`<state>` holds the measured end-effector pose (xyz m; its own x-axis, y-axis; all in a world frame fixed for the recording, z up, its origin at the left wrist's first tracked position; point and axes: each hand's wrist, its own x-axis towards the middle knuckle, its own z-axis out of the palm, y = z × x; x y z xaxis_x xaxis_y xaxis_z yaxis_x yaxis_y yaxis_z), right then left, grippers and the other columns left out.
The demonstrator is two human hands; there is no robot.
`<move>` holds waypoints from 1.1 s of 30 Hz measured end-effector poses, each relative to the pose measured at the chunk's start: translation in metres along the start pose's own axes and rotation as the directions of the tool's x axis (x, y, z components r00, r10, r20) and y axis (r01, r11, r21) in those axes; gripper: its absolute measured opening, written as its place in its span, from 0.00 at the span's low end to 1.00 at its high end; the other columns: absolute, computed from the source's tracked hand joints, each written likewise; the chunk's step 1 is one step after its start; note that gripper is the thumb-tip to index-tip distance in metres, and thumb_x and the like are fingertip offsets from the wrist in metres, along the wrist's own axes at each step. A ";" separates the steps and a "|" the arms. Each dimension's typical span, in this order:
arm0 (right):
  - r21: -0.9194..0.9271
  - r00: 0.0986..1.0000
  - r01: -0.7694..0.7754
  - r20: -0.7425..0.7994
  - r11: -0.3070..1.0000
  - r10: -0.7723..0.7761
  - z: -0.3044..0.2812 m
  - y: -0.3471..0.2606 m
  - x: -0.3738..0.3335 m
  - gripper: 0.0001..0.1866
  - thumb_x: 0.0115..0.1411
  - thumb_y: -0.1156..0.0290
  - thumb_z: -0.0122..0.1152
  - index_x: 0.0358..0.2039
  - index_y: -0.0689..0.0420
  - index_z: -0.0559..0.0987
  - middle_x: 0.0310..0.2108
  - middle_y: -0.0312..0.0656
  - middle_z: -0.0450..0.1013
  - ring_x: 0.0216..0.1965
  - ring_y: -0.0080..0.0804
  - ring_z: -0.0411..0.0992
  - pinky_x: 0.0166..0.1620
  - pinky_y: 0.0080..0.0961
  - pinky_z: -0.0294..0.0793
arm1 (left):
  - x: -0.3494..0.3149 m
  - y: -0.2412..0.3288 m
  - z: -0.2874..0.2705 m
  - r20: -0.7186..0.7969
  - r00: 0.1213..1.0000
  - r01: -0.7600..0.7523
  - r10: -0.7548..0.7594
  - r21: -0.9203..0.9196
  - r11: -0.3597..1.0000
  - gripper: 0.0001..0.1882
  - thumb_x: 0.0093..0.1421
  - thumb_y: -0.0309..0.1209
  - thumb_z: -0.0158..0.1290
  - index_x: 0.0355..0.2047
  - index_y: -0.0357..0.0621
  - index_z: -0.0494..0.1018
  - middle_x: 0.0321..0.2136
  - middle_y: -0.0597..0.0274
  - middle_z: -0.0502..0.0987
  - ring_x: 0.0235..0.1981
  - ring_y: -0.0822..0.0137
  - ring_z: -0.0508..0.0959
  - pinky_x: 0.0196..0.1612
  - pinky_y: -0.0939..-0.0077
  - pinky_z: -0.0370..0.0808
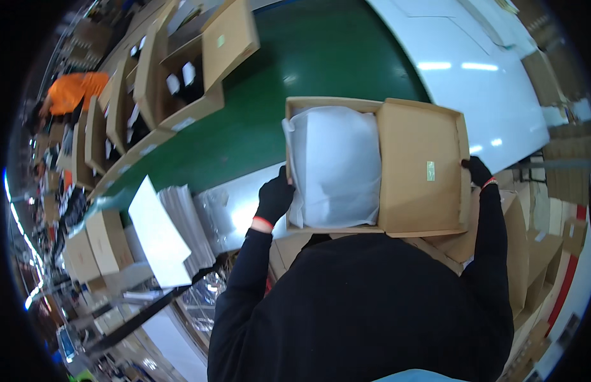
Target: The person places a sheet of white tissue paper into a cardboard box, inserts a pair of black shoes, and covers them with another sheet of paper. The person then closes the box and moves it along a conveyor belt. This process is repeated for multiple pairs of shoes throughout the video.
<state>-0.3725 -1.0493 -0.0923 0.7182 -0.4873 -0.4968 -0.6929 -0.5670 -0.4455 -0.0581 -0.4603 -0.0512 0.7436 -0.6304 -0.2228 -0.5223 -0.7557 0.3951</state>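
Observation:
In front of me is an open cardboard box (334, 230), its lid (416, 134) folded out flat to the right. White wrapping paper (337, 165) fills the box and covers whatever lies under it. My left hand (276, 196), in a black glove, is closed on the box's left wall. On the other side my right hand (477, 170), gloved too, pinches the outer edge of the lid. A small pale green label (430, 170) is stuck inside the lid.
A green conveyor belt (263, 121) runs behind the box, with several open boxes (209, 95) along its left. White sheets (158, 235) are stacked at left on a metal ledge (235, 210). A white table (499, 95) stands right. A person in orange (76, 89) is far left.

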 end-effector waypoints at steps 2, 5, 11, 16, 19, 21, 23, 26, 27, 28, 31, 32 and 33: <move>0.238 0.919 0.266 -0.356 0.934 -0.171 -0.071 0.081 -0.032 0.28 0.62 0.50 0.53 0.50 0.64 0.74 0.43 0.49 0.73 0.47 0.38 0.69 0.53 0.32 0.67 | 0.026 0.040 -0.013 -0.005 0.988 -0.154 0.154 -0.069 0.986 0.28 0.58 0.37 0.49 0.56 0.33 0.62 0.21 0.49 0.77 0.23 0.49 0.78 0.27 0.55 0.74; -0.302 0.816 0.018 -0.546 0.953 -0.189 -0.193 -0.086 -0.063 0.32 0.61 0.52 0.57 0.58 0.62 0.68 0.45 0.50 0.73 0.44 0.37 0.71 0.50 0.33 0.69 | 0.038 0.113 -0.002 -0.095 0.973 -0.219 0.208 -0.118 0.969 0.29 0.58 0.37 0.49 0.56 0.32 0.62 0.22 0.47 0.77 0.24 0.47 0.78 0.27 0.53 0.74; -0.429 0.871 0.031 -0.432 0.903 -0.235 -0.252 -0.182 -0.075 0.40 0.55 0.53 0.61 0.62 0.64 0.61 0.48 0.58 0.71 0.52 0.44 0.70 0.55 0.35 0.66 | 0.116 0.254 0.063 0.049 0.902 -0.343 0.428 -0.519 0.783 0.36 0.62 0.40 0.49 0.63 0.33 0.49 0.28 0.45 0.78 0.31 0.47 0.79 0.34 0.56 0.73; -0.240 0.931 0.100 -0.319 0.966 -0.175 -0.074 -0.174 -0.013 0.55 0.47 0.46 0.66 0.65 0.63 0.50 0.60 0.61 0.59 0.59 0.54 0.62 0.58 0.45 0.63 | 0.093 0.266 0.046 0.092 0.823 -0.385 0.561 -0.635 0.670 0.39 0.63 0.36 0.51 0.67 0.37 0.42 0.32 0.54 0.78 0.29 0.58 0.79 0.33 0.69 0.74; -0.529 0.857 -0.007 -0.441 0.849 -0.268 0.005 -0.184 0.023 0.54 0.47 0.52 0.67 0.67 0.59 0.47 0.67 0.54 0.46 0.66 0.57 0.47 0.61 0.60 0.51 | 0.082 0.195 0.061 0.120 0.884 -0.265 0.451 -0.666 0.697 0.40 0.63 0.38 0.52 0.67 0.38 0.42 0.35 0.57 0.79 0.29 0.61 0.80 0.35 0.70 0.75; -0.553 0.867 -0.093 -0.453 0.828 -0.206 0.020 -0.204 0.038 0.55 0.47 0.53 0.68 0.68 0.55 0.45 0.70 0.51 0.38 0.69 0.57 0.40 0.62 0.65 0.44 | 0.065 0.143 0.056 0.194 0.928 -0.113 0.319 -0.668 0.735 0.39 0.63 0.38 0.52 0.67 0.38 0.43 0.36 0.58 0.78 0.28 0.64 0.79 0.35 0.71 0.75; -0.573 0.843 -0.127 -0.492 0.810 -0.215 0.024 -0.209 0.048 0.54 0.47 0.58 0.68 0.68 0.54 0.45 0.69 0.50 0.41 0.68 0.57 0.42 0.61 0.67 0.45 | 0.046 0.096 0.045 0.273 0.946 0.044 0.176 -0.645 0.763 0.39 0.64 0.38 0.52 0.67 0.38 0.44 0.37 0.60 0.78 0.27 0.70 0.79 0.34 0.77 0.74; -0.585 0.782 -0.144 -0.561 0.798 -0.271 0.016 -0.184 0.071 0.53 0.47 0.60 0.67 0.68 0.51 0.45 0.69 0.49 0.42 0.68 0.56 0.42 0.59 0.70 0.47 | 0.028 0.027 0.028 0.307 0.952 0.174 0.023 -0.601 0.780 0.39 0.64 0.42 0.51 0.66 0.37 0.46 0.37 0.60 0.79 0.27 0.71 0.78 0.33 0.77 0.74; -0.575 0.801 -0.177 -0.555 0.799 -0.222 0.006 -0.178 0.080 0.52 0.48 0.61 0.67 0.68 0.51 0.45 0.69 0.49 0.43 0.68 0.56 0.42 0.58 0.71 0.49 | 0.024 0.004 0.025 0.287 0.958 0.200 -0.024 -0.602 0.773 0.37 0.64 0.42 0.51 0.65 0.37 0.48 0.35 0.60 0.79 0.26 0.71 0.79 0.32 0.76 0.74; -0.565 0.817 -0.224 -0.553 0.794 -0.162 -0.007 -0.173 0.085 0.52 0.49 0.62 0.66 0.68 0.51 0.45 0.69 0.49 0.43 0.68 0.56 0.43 0.58 0.71 0.50 | 0.022 -0.016 0.023 0.274 0.960 0.220 -0.059 -0.605 0.765 0.36 0.63 0.41 0.51 0.64 0.37 0.50 0.34 0.61 0.80 0.24 0.70 0.80 0.32 0.75 0.75; -0.594 0.844 -0.318 -0.532 0.739 -0.065 -0.033 -0.183 0.085 0.47 0.52 0.68 0.62 0.68 0.52 0.47 0.68 0.50 0.46 0.65 0.58 0.51 0.53 0.68 0.60 | 0.014 -0.068 0.020 0.200 0.965 0.260 -0.172 -0.605 0.753 0.35 0.63 0.41 0.52 0.64 0.38 0.52 0.32 0.61 0.80 0.24 0.71 0.79 0.31 0.75 0.74; -0.631 0.825 -0.352 -0.558 0.691 -0.089 -0.032 -0.181 0.083 0.47 0.51 0.68 0.63 0.67 0.53 0.47 0.67 0.50 0.47 0.64 0.58 0.52 0.52 0.65 0.63 | 0.016 -0.079 0.019 0.184 0.964 0.267 -0.194 -0.615 0.742 0.34 0.63 0.41 0.52 0.63 0.39 0.53 0.31 0.60 0.80 0.23 0.71 0.79 0.30 0.76 0.74; -0.665 0.807 -0.388 -0.579 0.638 -0.112 -0.028 -0.172 0.083 0.48 0.51 0.67 0.63 0.67 0.54 0.47 0.67 0.51 0.47 0.64 0.57 0.54 0.52 0.61 0.65 | 0.021 -0.083 0.017 0.188 0.958 0.286 -0.216 -0.607 0.742 0.33 0.63 0.40 0.51 0.63 0.40 0.54 0.31 0.60 0.80 0.23 0.71 0.79 0.30 0.75 0.74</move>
<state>-0.1921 -1.0106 -0.0359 0.6950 -0.7145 0.0806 -0.6783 -0.6142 0.4034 -0.0064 -0.4140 -0.1040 0.7468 -0.4740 -0.4665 0.0790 -0.6333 0.7698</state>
